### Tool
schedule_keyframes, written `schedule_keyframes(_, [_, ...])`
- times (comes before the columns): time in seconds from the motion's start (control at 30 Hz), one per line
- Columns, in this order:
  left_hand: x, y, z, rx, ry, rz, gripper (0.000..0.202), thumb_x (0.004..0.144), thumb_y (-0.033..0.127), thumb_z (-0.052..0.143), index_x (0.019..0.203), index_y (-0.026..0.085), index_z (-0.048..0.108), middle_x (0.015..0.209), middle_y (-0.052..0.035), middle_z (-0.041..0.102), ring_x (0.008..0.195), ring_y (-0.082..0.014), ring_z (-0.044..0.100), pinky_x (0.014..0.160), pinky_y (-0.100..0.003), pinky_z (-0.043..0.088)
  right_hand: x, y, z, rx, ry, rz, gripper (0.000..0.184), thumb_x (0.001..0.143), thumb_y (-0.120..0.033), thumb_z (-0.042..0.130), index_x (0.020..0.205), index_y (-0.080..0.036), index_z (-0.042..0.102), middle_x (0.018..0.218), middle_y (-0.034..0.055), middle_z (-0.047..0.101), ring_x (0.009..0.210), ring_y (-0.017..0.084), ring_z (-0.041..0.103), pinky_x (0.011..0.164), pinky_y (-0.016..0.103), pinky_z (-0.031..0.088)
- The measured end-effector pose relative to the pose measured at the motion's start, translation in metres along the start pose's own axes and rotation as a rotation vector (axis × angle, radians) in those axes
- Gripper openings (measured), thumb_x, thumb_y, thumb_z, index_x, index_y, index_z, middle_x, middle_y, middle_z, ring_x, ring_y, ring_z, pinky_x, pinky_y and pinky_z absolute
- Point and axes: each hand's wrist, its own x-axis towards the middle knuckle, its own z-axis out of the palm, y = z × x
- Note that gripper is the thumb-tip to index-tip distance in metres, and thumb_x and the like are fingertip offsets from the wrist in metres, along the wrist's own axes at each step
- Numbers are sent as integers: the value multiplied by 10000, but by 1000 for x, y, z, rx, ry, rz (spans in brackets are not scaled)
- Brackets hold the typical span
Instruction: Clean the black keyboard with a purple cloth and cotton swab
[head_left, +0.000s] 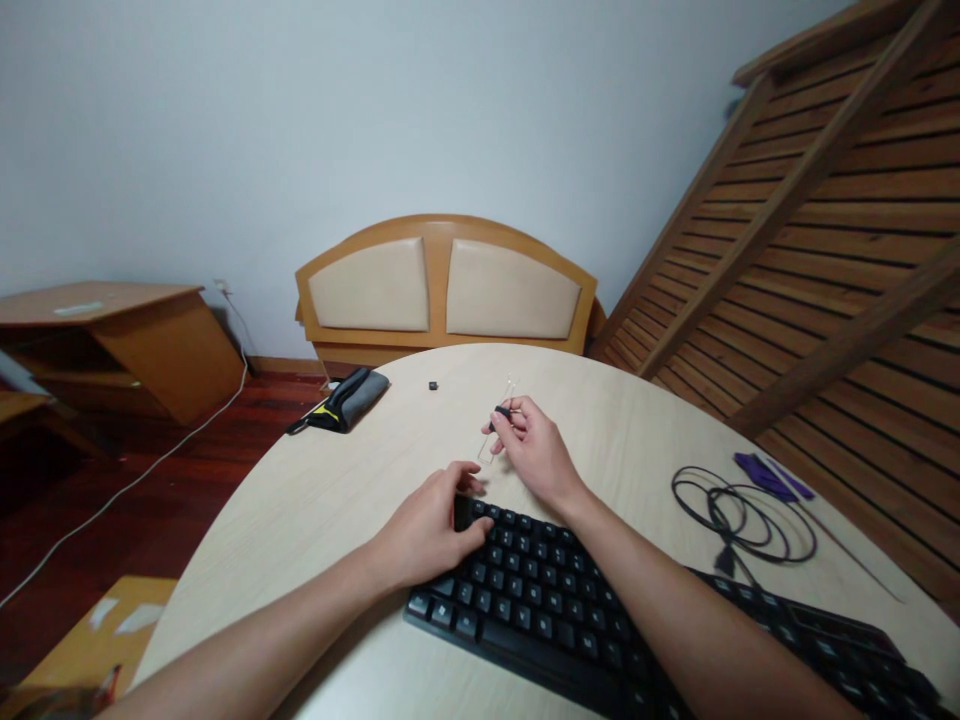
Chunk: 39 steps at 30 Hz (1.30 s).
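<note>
A black keyboard (536, 590) lies across the near part of the round table. My left hand (427, 525) grips its upper left corner, thumb on the keys and fingers along the far edge. Just beyond that edge, my right hand (536, 450) pinches a wire keycap puller (499, 412) by its dark middle. Thin wire loops stick out on both sides of the fingers, and the lower loop hangs above the table with nothing visible in it. Farther back sits a small black keycap (433, 385), apart from both hands. My right forearm covers part of the keyboard.
Toward the table's left edge lies a grey and black pouch (352, 400) with yellow trim. A coiled black cable (739, 515) and a purple cloth-like item (769, 477) are on the right. Behind the table stands a wooden headboard (439, 270); slatted wood (825, 230) leans at right.
</note>
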Motion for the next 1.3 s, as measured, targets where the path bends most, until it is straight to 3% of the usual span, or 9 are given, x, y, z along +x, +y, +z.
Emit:
schedule_keyframes(0.13, [-5,8,8,57,15,-38,464,864,330,618,1291,191,496,1233,-132,650,1165,-310,599,1024,-497,460,-6,-35,-12,-245,-157,35,129,977,-363,509,973,-234,507,860,22,748,584,141,668,584,277,508])
schedule_keyframes(0.23, [-6,7,9,82,37,-50,455,852,330,623,1265,172,517,1246,-149,629,1181,-318,580,1025,-494,456,-24,-46,-16,-314,-140,65,116,987,-361,501,984,-247,482,848,13,756,611,156,689,601,288,523])
schedule_keyframes(0.37, [-5,2,-1,101,14,-89,440,838,387,658,1213,169,585,1213,-148,638,1164,-323,579,1024,-482,449,-50,-33,-12,-203,-117,104,171,996,-402,504,967,-249,435,936,64,766,729,183,731,677,322,567])
schedule_keyframes(0.5, [-2,0,-12,142,-53,-124,319,850,405,650,1089,195,665,1073,-103,685,1034,-301,620,939,-449,475,-61,-15,-5,-49,-124,117,236,1004,-466,510,985,-245,430,1031,97,764,829,193,747,750,346,593])
schedule_keyframes(0.73, [-2,4,-9,141,-45,-101,255,858,370,658,1055,212,687,1068,-81,709,1030,-293,626,923,-440,465,-67,1,-9,169,-183,194,348,971,-565,549,1024,-242,430,980,84,775,827,191,750,824,377,608])
schedule_keyframes(1.0, [-8,14,0,136,-71,-67,220,883,361,635,1051,222,664,1060,-69,694,1026,-278,615,919,-437,466,-76,-8,-25,190,-138,250,401,945,-611,567,1050,-250,428,1010,81,774,812,177,737,769,332,587])
schedule_keyframes(1.3, [-9,19,-2,209,-113,6,159,920,364,603,988,225,641,1012,-55,686,989,-262,615,872,-402,464,-82,-12,-19,304,-186,298,435,912,-623,607,1043,-253,419,908,33,771,717,155,721,718,308,577])
